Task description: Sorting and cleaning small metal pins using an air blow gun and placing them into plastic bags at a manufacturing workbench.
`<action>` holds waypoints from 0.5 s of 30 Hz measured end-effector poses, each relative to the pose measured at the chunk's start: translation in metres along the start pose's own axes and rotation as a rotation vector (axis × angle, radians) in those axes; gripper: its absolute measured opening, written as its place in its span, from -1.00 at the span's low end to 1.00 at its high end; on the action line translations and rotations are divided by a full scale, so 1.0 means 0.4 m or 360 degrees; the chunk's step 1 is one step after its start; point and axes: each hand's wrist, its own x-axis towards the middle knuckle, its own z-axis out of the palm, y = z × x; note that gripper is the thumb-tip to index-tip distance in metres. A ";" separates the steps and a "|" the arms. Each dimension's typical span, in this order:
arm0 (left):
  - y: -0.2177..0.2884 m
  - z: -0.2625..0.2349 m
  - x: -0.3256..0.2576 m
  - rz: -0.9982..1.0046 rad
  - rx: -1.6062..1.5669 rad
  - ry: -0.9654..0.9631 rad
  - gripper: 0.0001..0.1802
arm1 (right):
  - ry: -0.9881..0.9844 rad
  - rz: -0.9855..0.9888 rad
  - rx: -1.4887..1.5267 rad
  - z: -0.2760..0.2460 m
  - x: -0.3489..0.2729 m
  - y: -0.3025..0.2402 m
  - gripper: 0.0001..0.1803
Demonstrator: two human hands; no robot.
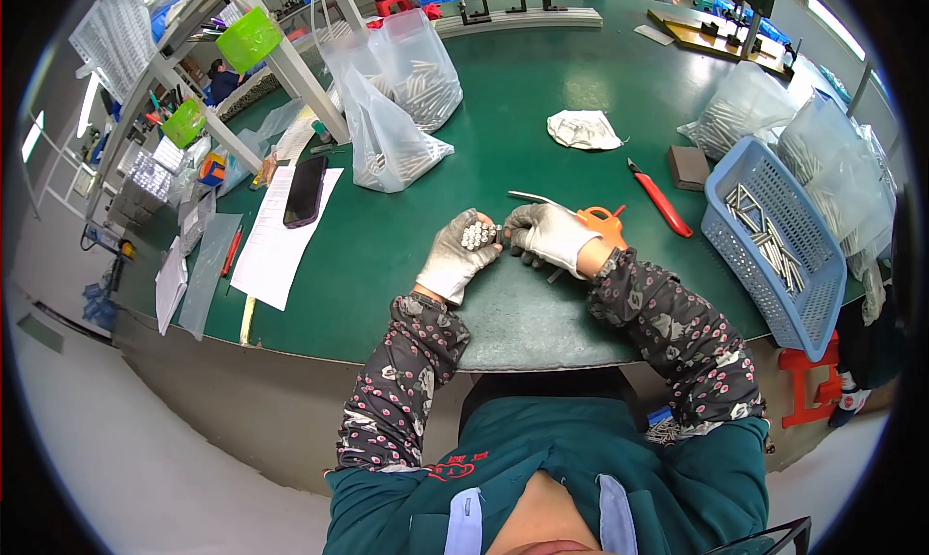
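Above the table's front part, my left hand (451, 265), in a whitish work glove, is closed around a bundle of thin metal rods (478, 236), whose round ends show. My right hand (552, 238), gloved the same way, meets the bundle's right side with its fingers curled together. A small dark spot lies between the two hands; what the right fingers pinch there is hidden. An orange-handled tool (608, 228), seemingly scissors, lies partly under my right hand. A thin grey metal strip (527, 197) sticks out beyond that hand.
Red-handled pliers (663, 203), a brown block (688, 168) and a blue basket of metal rods (774, 236) lie to the right. Bags of rods (397, 149) stand at the far left and right. A white cloth (584, 129), phone (305, 192) and paper (281, 255) are on the green table.
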 end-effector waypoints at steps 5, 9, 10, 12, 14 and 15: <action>-0.021 -0.005 0.006 0.0029 -0.0014 0.0017 -0.68 | -0.0054 0.0104 0.0430 -0.002 -0.020 -0.026 -0.82; -0.032 -0.008 0.013 0.0067 0.0037 0.0017 -0.67 | -0.0033 0.0129 0.0820 0.018 -0.008 -0.004 -0.82; -0.034 -0.008 0.012 0.0068 0.0036 0.0015 -0.67 | -0.0031 0.0129 0.0819 0.022 -0.008 -0.003 -0.82; -0.026 -0.005 0.007 0.0073 0.0078 0.0004 -0.67 | -0.0068 0.0149 0.0909 0.029 -0.006 -0.002 -0.84; -0.031 -0.005 0.008 0.0073 0.0046 -0.0006 -0.67 | -0.0086 0.0156 0.0972 0.033 0.000 0.003 -0.84; -0.033 -0.007 0.008 0.0075 0.0015 -0.0016 -0.67 | -0.0104 0.0161 0.1034 0.035 0.001 0.003 -0.84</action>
